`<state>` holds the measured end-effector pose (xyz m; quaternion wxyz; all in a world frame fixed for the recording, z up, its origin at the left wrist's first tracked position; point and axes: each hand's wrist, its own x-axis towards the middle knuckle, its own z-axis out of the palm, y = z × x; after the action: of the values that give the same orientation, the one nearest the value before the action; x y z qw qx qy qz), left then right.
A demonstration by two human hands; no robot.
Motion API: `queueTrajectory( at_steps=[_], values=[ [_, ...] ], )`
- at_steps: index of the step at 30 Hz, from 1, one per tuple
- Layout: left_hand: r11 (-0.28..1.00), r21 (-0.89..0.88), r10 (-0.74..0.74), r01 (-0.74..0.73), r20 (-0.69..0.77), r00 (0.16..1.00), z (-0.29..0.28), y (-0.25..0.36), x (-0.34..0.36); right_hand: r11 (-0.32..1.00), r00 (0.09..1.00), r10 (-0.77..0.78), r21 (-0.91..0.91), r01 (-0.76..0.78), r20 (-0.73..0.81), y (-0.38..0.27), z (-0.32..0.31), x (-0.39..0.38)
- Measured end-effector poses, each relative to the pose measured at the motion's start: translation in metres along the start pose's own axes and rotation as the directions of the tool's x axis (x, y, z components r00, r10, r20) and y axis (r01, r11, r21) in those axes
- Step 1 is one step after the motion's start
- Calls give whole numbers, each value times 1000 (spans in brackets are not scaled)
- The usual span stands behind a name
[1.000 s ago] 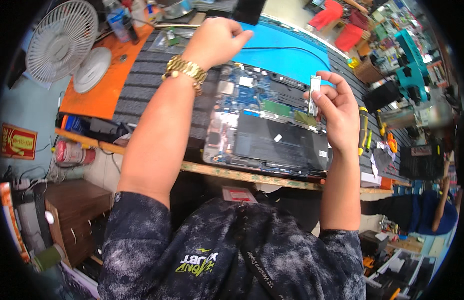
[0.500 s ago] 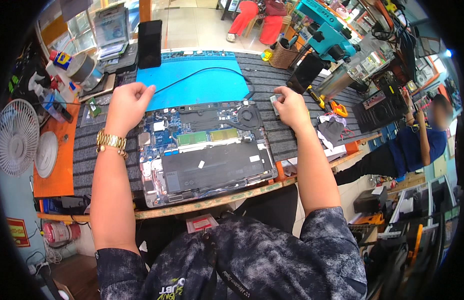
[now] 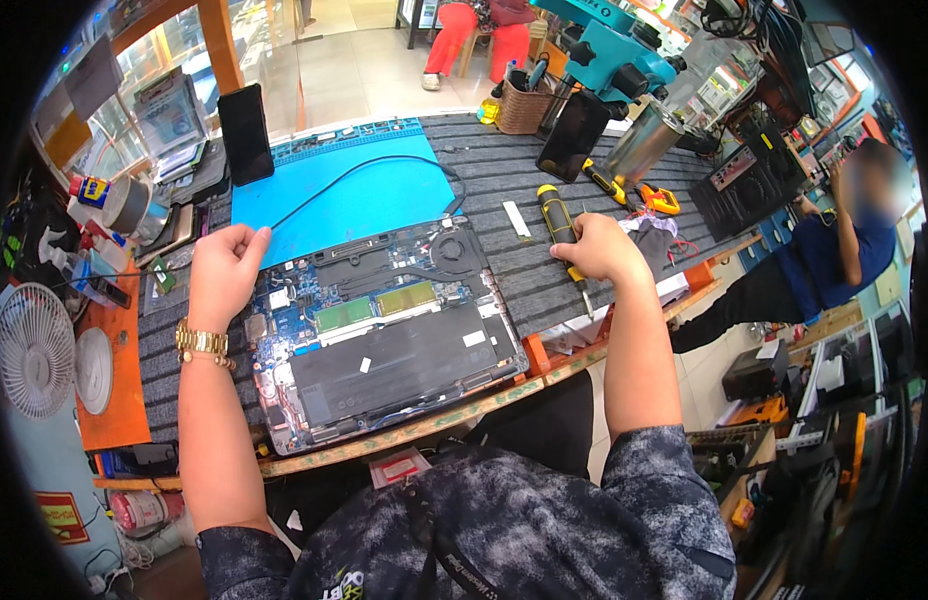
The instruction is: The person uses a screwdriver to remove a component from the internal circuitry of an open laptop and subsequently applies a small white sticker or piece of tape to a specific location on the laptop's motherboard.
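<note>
An opened laptop (image 3: 394,360) lies bottom up on the grey ribbed mat (image 3: 524,300), its board, fan and battery exposed. My left hand (image 3: 224,270), wearing a gold watch and beads, is closed with fingertips pinched at the laptop's upper-left, near the blue silicone mat (image 3: 314,190); what it holds, if anything, I cannot make out. My right hand (image 3: 604,250) grips a yellow-and-black screwdriver (image 3: 553,210) right of the laptop. A thin white-labelled stick component (image 3: 515,219) lies just left of that screwdriver. A black cable (image 3: 384,159) crosses the blue mat.
At left are a fan (image 3: 32,350), orange board (image 3: 119,420) and bottles. A phone (image 3: 244,135) stands behind. At right are a teal microscope (image 3: 614,60), another screwdriver (image 3: 604,180), multimeter (image 3: 659,200) and computer case (image 3: 744,180). A co-worker (image 3: 834,250) stands right; a seated person is beyond.
My right hand has put down the stick component on the ribbed mat and taken hold of a screwdriver. My left hand has moved a little down in view as the view shifted.
</note>
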<state>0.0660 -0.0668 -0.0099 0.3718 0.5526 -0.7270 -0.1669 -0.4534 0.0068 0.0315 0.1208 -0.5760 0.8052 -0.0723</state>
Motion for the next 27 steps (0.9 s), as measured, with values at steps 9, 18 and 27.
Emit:
queueTrajectory(
  at_steps=[9, 18, 27],
  values=[
    [999, 31, 9, -9, 3, 1000, 2, 0, 1, 577, 974, -111, 785, 224, -197, -9, -40, 28],
    [999, 50, 14, -13, -13, 1000, 2, 0, 0, 305, 770, -132, 713, 631, -625, -41, 1, 79],
    [998, 62, -6, 6, 1, 1000, 2, 0, 0, 392, 725, -195, 625, 675, -661, -46, 29, 92]
  ],
)
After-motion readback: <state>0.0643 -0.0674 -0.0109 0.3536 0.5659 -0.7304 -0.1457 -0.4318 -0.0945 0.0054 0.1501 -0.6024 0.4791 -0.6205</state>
